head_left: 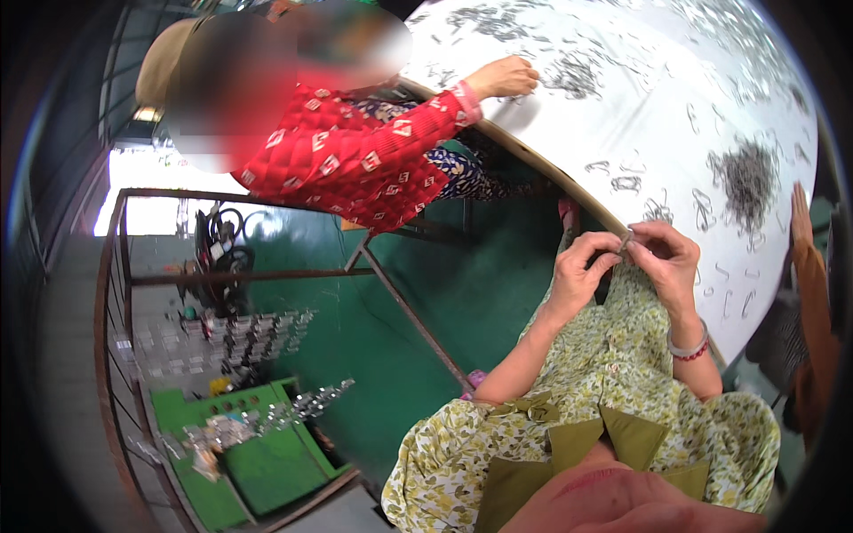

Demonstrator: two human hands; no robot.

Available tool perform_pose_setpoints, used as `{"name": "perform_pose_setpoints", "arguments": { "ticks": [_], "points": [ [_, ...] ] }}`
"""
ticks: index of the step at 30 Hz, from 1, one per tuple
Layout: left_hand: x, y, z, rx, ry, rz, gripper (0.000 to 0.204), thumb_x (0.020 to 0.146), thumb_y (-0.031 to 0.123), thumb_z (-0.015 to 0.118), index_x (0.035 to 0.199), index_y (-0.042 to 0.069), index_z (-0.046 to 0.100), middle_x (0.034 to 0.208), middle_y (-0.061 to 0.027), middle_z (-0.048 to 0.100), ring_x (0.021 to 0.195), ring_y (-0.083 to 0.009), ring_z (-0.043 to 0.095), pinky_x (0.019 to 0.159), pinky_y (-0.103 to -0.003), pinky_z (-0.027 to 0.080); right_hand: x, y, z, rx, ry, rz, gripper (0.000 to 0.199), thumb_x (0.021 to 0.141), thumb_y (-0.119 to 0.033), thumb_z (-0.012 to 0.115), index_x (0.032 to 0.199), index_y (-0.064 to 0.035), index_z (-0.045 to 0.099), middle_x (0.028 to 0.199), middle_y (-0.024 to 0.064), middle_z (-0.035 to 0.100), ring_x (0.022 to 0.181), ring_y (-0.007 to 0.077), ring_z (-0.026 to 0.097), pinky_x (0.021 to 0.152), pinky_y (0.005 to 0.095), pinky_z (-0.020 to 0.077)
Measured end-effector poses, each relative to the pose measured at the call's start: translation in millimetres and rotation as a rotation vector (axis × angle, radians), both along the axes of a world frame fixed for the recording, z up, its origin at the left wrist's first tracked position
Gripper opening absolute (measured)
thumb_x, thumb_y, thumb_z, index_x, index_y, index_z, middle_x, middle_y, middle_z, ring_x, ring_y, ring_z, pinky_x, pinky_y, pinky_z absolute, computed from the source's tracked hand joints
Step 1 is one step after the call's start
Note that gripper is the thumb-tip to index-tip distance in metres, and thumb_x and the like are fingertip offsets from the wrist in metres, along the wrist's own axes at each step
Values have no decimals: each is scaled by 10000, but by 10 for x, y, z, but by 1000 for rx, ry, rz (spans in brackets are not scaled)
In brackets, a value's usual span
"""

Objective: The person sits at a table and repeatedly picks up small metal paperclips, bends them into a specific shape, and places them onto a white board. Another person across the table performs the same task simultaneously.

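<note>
Metal piece (625, 241), small and mostly hidden, sits between the fingertips of the left hand (579, 275) and the right hand (668, 266); from my remote seat I cannot make out its full shape. Both hands close on it in a pinch of thumb and forefinger, fingertips nearly meeting, bare forearms angled up over a floral dress (613, 346). A bracelet (689, 345) rings the right wrist. I see them at the near edge of a white table (569, 133). Just beyond the right hand lie bent wire hooks (702, 210); farther to its right, a dark heap (749, 182) blurs into pieces I cannot separate. Ahead and left of the left hand, a co-worker's hand (506, 77) in a red patterned sleeve (409, 133) hangs over the tabletop, its touch unclear to me. Right of the right hand, another person's forearm (810, 275) is partly lost to the dark lens rim.
</note>
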State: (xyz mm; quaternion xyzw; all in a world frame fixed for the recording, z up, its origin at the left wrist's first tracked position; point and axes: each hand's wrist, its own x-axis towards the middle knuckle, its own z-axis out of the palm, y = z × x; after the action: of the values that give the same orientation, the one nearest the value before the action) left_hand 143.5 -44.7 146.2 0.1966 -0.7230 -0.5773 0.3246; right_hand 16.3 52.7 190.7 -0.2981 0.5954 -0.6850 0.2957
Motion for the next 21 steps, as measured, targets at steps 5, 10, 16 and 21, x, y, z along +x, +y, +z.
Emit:
{"name": "perform_pose_setpoints", "arguments": {
  "ticks": [5,10,16,21],
  "points": [
    [-181,-311,-135,347,64,91,199,960,145,548,1082,-10,576,1044,-93,630,980,-155,597,889,-287,477,-48,5,-92,20,-35,-15,190,754,94,630,925,26,676,776,12,598,705,64,559,642,203,461],
    [-966,-1386,-426,-124,-286,230,234,880,195,634,886,-34,679,742,-99,682,658,-109,602,602,-273,469,-37,-54,-58,5,-109,30,193,737,97,620,910,31,673,774,24,601,701,79,565,653,212,464],
    [-1908,-2304,-707,-431,-345,205,153,804,128,648,867,2,705,825,-177,682,764,-319,647,735,-389,493,-53,-101,-34,43,-110,78,179,714,87,634,876,28,680,757,24,598,694,77,560,655,212,460],
    [-2169,-2328,-1175,-803,-532,193,118,773,33,631,857,-50,627,916,-234,594,885,-389,585,779,-463,504,-61,-149,-123,53,-163,83,201,717,117,626,894,35,674,759,33,596,680,90,562,634,210,449]
  ]
}}
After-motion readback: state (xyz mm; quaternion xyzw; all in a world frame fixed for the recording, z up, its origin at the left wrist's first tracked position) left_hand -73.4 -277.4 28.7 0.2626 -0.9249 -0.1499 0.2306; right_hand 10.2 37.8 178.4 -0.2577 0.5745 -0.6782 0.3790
